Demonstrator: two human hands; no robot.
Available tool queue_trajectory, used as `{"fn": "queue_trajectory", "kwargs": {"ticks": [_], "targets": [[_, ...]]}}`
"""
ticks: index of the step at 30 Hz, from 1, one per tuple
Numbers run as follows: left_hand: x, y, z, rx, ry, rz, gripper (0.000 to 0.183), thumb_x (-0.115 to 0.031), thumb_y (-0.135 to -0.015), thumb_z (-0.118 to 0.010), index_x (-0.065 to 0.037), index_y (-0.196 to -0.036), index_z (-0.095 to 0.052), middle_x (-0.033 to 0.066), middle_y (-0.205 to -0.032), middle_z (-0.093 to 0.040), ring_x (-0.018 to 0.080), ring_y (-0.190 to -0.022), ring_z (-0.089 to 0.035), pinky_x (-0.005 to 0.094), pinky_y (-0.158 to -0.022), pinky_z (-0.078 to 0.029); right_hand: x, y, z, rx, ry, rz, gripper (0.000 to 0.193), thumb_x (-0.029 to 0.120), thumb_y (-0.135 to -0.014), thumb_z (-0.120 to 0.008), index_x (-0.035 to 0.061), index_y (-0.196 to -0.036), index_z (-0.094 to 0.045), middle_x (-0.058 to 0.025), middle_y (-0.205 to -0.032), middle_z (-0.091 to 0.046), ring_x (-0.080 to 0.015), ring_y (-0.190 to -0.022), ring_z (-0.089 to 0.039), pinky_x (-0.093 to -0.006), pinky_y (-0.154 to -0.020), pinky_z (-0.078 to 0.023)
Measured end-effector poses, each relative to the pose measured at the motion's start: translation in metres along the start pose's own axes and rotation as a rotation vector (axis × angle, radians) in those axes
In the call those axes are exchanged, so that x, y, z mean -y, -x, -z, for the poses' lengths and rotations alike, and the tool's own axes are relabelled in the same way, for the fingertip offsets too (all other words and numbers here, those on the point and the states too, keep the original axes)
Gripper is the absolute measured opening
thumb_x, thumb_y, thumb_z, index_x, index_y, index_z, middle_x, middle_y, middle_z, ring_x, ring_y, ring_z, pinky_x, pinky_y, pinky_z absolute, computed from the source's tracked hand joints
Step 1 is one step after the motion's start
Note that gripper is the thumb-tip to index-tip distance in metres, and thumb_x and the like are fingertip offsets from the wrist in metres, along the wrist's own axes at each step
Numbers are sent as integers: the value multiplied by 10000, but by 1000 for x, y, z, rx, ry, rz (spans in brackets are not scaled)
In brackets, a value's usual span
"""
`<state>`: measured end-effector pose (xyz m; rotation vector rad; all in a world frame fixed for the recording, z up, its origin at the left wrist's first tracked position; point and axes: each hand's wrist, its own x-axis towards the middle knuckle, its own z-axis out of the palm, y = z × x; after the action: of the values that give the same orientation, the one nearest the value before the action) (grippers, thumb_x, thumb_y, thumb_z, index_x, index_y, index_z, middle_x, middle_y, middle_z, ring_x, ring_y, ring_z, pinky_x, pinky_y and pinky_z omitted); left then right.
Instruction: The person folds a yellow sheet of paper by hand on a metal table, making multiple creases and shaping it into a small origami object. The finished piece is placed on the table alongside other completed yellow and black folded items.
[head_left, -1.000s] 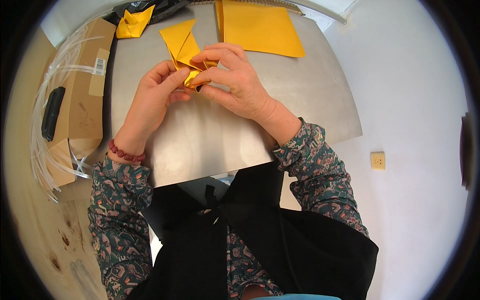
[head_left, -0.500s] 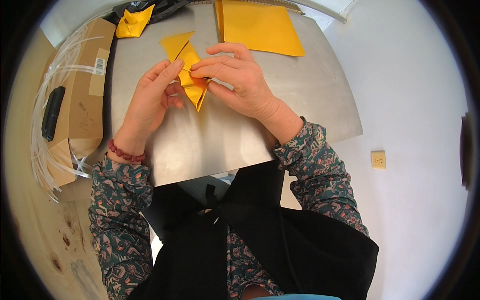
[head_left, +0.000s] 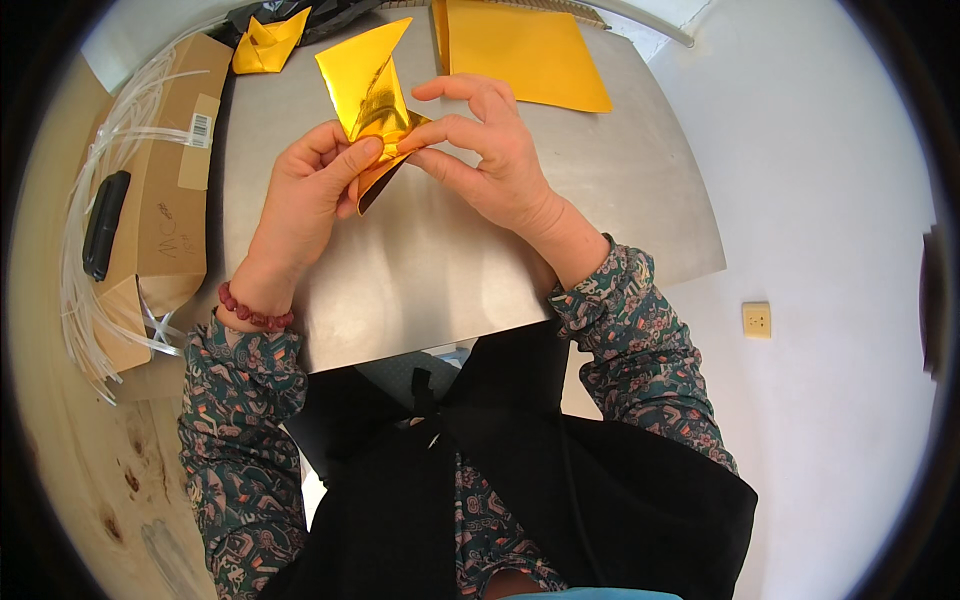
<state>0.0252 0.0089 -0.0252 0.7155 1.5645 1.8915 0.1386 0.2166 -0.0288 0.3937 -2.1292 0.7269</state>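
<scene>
Between my two hands is a shiny gold sheet of paper (head_left: 362, 80), folded into slanting, pointed panels. My left hand (head_left: 318, 178) pinches its lower middle, thumb on top and fingers underneath. At the paper's right edge, my right hand (head_left: 490, 150) grips a small flap between thumb and fingertips, its index finger raised. The upper panel stands up, tilted and catching the light. A darker folded point hangs below the left thumb. The exact folds under the fingers are hidden.
A stack of gold sheets (head_left: 525, 55) lies at the table's far right. A finished-looking folded gold piece (head_left: 268, 42) sits far left by a black plastic bag (head_left: 335, 18). Along the left stands a cardboard box (head_left: 165, 210) with clear straps and a black marker-like object (head_left: 106, 226).
The folded gold paper has tipped up and opened wider at the top, its upper panel now bright and standing higher. Both hands keep hold of it in nearly the same place.
</scene>
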Motion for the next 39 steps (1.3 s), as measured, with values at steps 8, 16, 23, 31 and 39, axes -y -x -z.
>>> {"fn": "queue_trajectory", "kwargs": {"ticks": [8,16,23,31,39], "targets": [[3,3,-4,-26,-41,-102,151,-202,-1074,-720,-51,-1076,-715,-11,-842,-716,36,-646,-611,193,-589,-495,0,5,-1,101,-290,-191,201,109,-943,-809,111,-1142,-783,-103,-1317,-699,-251,-1234,-633,-376,-1090,-482],[-4,10,-12,26,-22,-19,211,-211,-1115,-642,-44,-1237,-688,48,-1094,-747,95,-847,-712,230,-702,-565,-2,6,-13,84,-800,-535,150,174,-1033,-735,34,-1086,-748,6,-1035,-745,-78,-976,-640,-269,-888,-510],[-14,17,-22,-38,-203,-121,289,-263,-1100,-666,-32,-1273,-672,47,-1152,-749,132,-972,-731,238,-735,-568,-8,7,-6,134,-822,-659,111,141,-1071,-683,35,-1097,-704,10,-1103,-715,-54,-1012,-614,-257,-916,-493],[-7,9,-10,-85,-187,-83,229,-262,-1058,-748,-42,-1117,-722,36,-994,-782,101,-885,-754,230,-687,-572,-9,9,-9,200,-760,-717,142,165,-1048,-717,40,-1114,-706,24,-1080,-717,-39,-929,-621,-229,-833,-499],[-4,7,-7,-58,-144,-89,212,-255,-1072,-727,-51,-1131,-728,38,-1029,-784,103,-892,-755,229,-679,-560,0,5,-9,70,-875,-770,353,151,-985,-782,41,-1290,-644,-33,-1013,-745,-86,-912,-672,-253,-838,-539]]}}
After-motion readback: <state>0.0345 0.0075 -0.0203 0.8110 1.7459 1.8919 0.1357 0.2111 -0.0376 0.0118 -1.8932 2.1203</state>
